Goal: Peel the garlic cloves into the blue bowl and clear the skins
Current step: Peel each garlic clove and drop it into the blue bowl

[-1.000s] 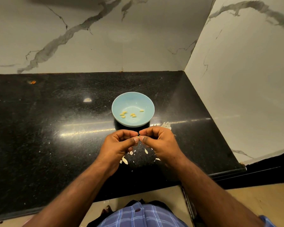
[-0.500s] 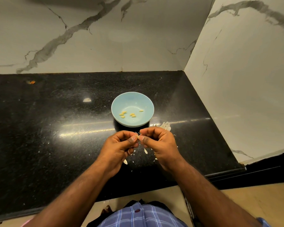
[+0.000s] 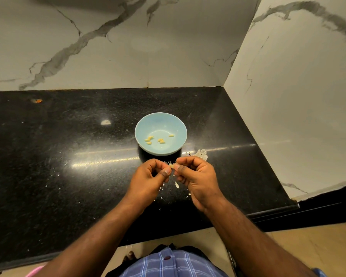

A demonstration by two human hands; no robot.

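Just in front of blue bowl, above black worktop: left hand and right hand both pinch one garlic clove between thumb and fingertips, knuckles nearly touching; clove tiny, light, firm, likely slick once bare; papery skin brittle, tears in flakes; best grip at clove ends, nail under loose skin edge; peeled cloves lie in bowl; skin scraps scattered beneath hands, bigger husk just right of bowl
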